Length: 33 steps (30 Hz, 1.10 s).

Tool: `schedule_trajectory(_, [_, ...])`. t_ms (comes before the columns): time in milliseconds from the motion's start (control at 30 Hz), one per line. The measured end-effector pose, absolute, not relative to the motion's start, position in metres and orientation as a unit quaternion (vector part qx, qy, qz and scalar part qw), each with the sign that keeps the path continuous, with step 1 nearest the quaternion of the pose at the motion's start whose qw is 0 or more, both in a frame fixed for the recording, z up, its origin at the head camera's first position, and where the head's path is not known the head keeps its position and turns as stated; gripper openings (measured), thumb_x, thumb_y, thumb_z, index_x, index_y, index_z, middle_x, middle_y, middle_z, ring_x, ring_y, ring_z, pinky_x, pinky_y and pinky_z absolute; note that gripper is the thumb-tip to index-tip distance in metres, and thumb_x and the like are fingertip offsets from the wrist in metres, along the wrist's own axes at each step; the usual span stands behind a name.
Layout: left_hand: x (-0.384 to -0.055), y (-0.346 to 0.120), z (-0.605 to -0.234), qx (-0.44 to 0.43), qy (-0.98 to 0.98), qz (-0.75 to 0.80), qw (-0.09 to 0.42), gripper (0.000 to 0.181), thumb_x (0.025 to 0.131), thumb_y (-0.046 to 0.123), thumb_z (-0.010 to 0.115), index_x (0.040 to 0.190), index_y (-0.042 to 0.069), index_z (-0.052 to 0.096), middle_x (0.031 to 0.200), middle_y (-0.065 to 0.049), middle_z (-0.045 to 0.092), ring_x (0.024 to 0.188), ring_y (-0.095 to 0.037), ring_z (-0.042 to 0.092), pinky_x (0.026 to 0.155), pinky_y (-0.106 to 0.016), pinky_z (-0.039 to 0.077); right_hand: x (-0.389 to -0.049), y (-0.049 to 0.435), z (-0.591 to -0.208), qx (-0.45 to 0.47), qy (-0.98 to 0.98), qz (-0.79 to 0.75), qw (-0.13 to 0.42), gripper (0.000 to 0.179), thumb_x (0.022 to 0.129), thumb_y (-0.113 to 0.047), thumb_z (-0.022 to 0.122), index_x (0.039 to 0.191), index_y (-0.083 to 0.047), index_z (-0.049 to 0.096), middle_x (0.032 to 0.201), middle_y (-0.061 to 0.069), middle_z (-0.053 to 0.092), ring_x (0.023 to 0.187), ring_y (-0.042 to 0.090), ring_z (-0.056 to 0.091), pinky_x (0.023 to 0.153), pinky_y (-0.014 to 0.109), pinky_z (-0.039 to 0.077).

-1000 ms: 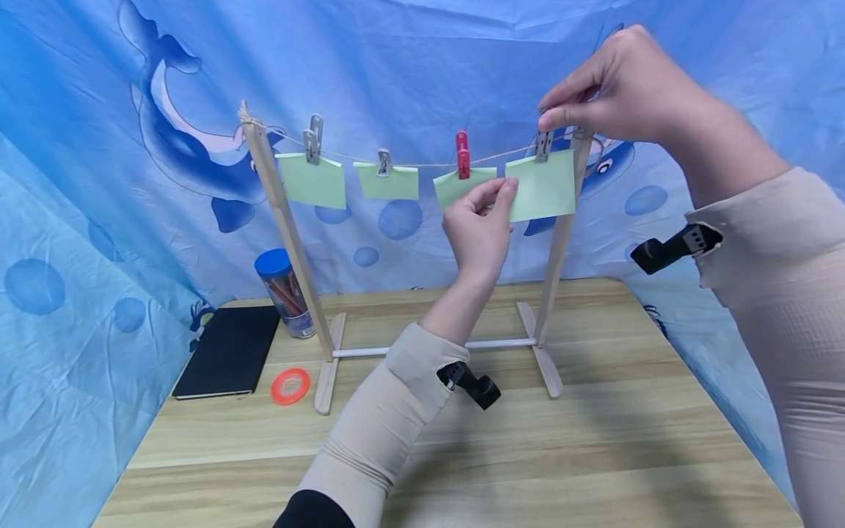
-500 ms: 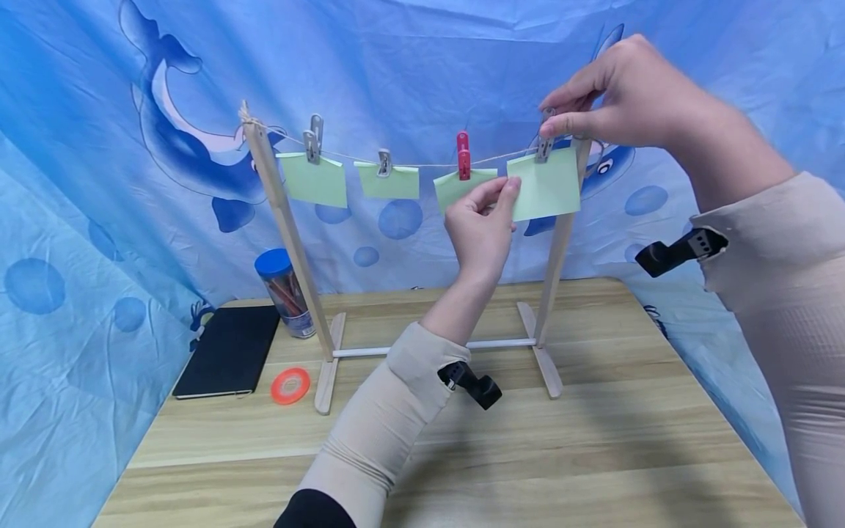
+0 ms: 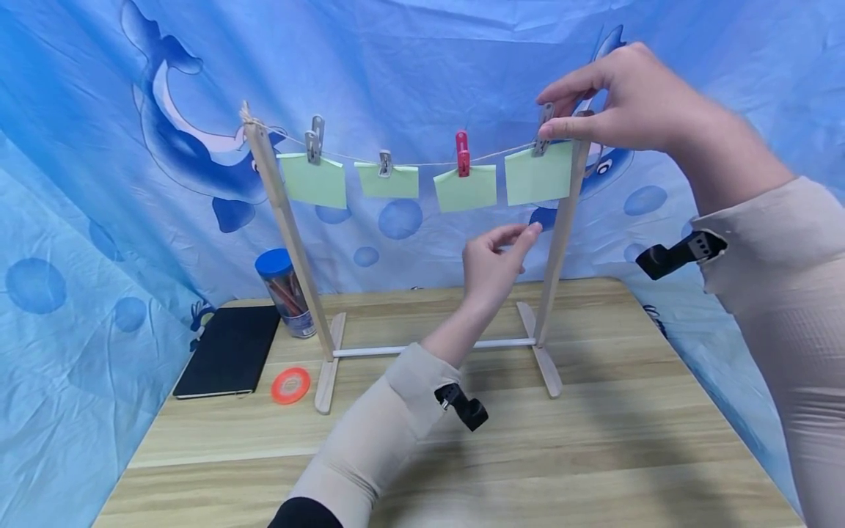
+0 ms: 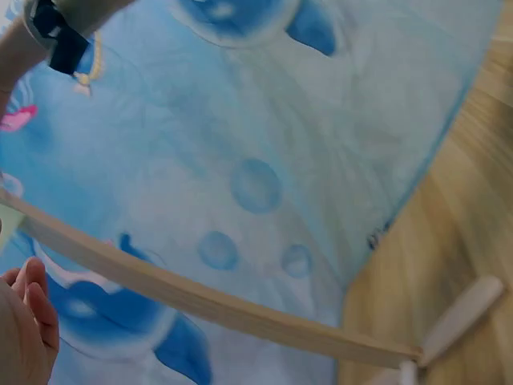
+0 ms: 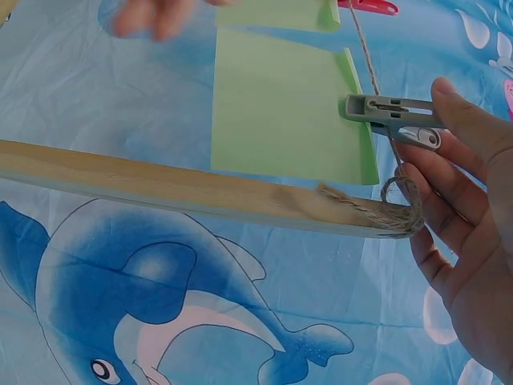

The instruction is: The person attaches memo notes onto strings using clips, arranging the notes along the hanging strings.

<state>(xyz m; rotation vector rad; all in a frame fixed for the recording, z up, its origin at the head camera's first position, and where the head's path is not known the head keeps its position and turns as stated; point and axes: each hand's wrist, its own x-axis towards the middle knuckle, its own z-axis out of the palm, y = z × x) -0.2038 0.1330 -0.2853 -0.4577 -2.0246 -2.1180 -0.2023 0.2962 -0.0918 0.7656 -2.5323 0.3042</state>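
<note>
A grey clothespin [image 5: 389,108] clips a green paper note [image 3: 538,176] to the string at the right end of the line. My right hand [image 3: 627,95] is at this clothespin, its handles between thumb and fingers. Below the note, my left hand [image 3: 495,264] is apart from the paper, fingers loosely bent and holding nothing. Left of it hang more green notes: one under a red clothespin [image 3: 463,154], one under a small grey clothespin [image 3: 385,163], and one under a grey clothespin [image 3: 313,141] at the far left.
The string runs between two wooden posts [image 3: 284,227] joined low down by a white rod [image 3: 370,352]. On the left of the table [image 3: 594,440] are a black notebook [image 3: 227,352], a blue-lidded jar [image 3: 287,293] and an orange tape roll [image 3: 290,386]. A blue dolphin-print cloth [image 3: 409,73] hangs behind.
My left hand has let go of the right-hand note's edge and moved down and slightly right. My right hand stays at the clothespin, its thumb and fingers a little lower on screen.
</note>
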Motion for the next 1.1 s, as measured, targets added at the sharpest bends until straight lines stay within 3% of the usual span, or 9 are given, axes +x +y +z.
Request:
schedule_trajectory(333, [-0.208, 0.105, -0.336, -0.132, -0.719, -0.682, 0.017, 0.031, 0.088, 0.041, 0.079, 0.103, 0.014, 0.08, 0.086, 0.006, 0.073, 0.066, -0.016, 0.067, 0.066, -0.034, 0.06, -0.206, 0.294, -0.096, 0.263, -0.928, 0.134, 0.228, 0.042, 0.096, -0.029, 0.072, 0.131, -0.005, 0.068, 0.107, 0.012, 0.071, 0.092, 0.01, 0.052, 0.071, 0.003, 0.042])
schedule_trajectory(533, [-0.209, 0.087, -0.349, -0.145, -0.715, -0.684, 0.017, 0.03, 0.089, 0.038, 0.079, 0.105, 0.013, 0.08, 0.088, 0.003, 0.075, 0.067, -0.013, 0.066, 0.065, -0.029, 0.059, -0.208, 0.299, -0.101, 0.264, -0.924, 0.151, 0.231, 0.043, 0.094, -0.027, 0.074, 0.132, -0.007, 0.068, 0.109, 0.011, 0.071, 0.093, 0.007, 0.052, 0.069, 0.007, 0.043])
schedule_trajectory(700, [-0.205, 0.071, -0.354, -0.157, -0.724, -0.671, 0.015, 0.03, 0.09, 0.038, 0.078, 0.106, 0.014, 0.079, 0.091, 0.002, 0.075, 0.071, -0.014, 0.067, 0.067, -0.036, 0.06, -0.205, 0.309, -0.108, 0.284, -0.903, 0.177, 0.269, 0.049, 0.091, -0.018, 0.079, 0.137, -0.009, 0.064, 0.122, 0.014, 0.069, 0.107, 0.008, 0.049, 0.083, 0.012, 0.039])
schedule_trajectory(800, [-0.202, 0.057, -0.359, -0.173, -0.746, -0.643, 0.02, 0.032, 0.091, 0.039, 0.076, 0.11, 0.013, 0.078, 0.094, 0.002, 0.074, 0.074, -0.014, 0.067, 0.068, -0.036, 0.06, -0.2, 0.314, -0.117, 0.285, -0.883, 0.195, 0.317, 0.054, 0.092, -0.025, 0.077, 0.142, -0.012, 0.06, 0.134, 0.013, 0.064, 0.121, 0.013, 0.05, 0.097, 0.015, 0.036])
schedule_trajectory(900, [-0.196, 0.042, -0.366, -0.185, -0.778, -0.599, 0.038, 0.035, 0.092, 0.041, 0.074, 0.113, 0.014, 0.076, 0.097, 0.005, 0.074, 0.076, -0.011, 0.067, 0.067, -0.03, 0.058, -0.193, 0.317, -0.133, 0.298, -0.842, 0.2, 0.402, 0.068, 0.094, -0.054, 0.066, 0.143, -0.007, 0.056, 0.141, 0.017, 0.058, 0.134, 0.025, 0.048, 0.112, 0.027, 0.033])
schedule_trajectory(1000, [-0.189, 0.023, -0.372, -0.19, -0.811, -0.548, 0.07, 0.034, 0.092, 0.041, 0.075, 0.115, 0.015, 0.076, 0.098, 0.007, 0.075, 0.074, -0.008, 0.066, 0.064, -0.027, 0.055, -0.183, 0.307, -0.155, 0.294, -0.766, 0.234, 0.522, 0.097, 0.083, -0.08, 0.058, 0.133, 0.003, 0.061, 0.132, 0.025, 0.061, 0.128, 0.038, 0.052, 0.115, 0.042, 0.033])
schedule_trajectory(1100, [-0.181, 0.003, -0.377, -0.204, -0.83, -0.509, 0.108, 0.031, 0.092, 0.035, 0.076, 0.114, 0.014, 0.075, 0.1, 0.003, 0.075, 0.071, -0.007, 0.065, 0.061, -0.026, 0.055, -0.166, 0.288, -0.184, 0.264, -0.682, 0.296, 0.614, 0.097, 0.079, -0.082, 0.06, 0.114, 0.008, 0.068, 0.112, 0.026, 0.069, 0.108, 0.042, 0.061, 0.104, 0.038, 0.044])
